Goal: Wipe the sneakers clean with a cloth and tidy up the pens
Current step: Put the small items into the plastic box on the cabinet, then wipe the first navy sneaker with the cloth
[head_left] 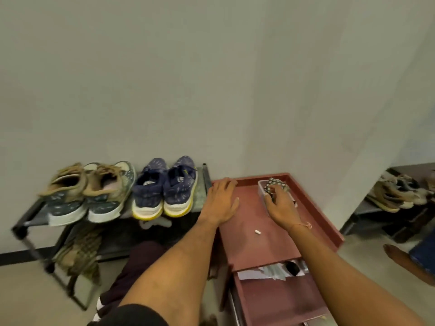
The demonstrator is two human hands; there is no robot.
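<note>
My right hand [281, 203] covers most of a pale box [260, 187] on the red table [249, 222]. I cannot tell whether my fingers grip the dotted thing [275, 184] inside it. A tiny white object [258, 232] near my wrist is too small to identify. The open drawer [277, 300] shows papers [264, 273] and something dark [292, 268], the rest hidden under the table. At the right edge, a blurred pile of shoes [395, 194] and a bare limb [404, 260] are cut off.

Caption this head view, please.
Left hand flat on red-brown cabinet top; right hand reaches into clear plastic box; navy yellow-soled sneakers on black metal rack.
</note>
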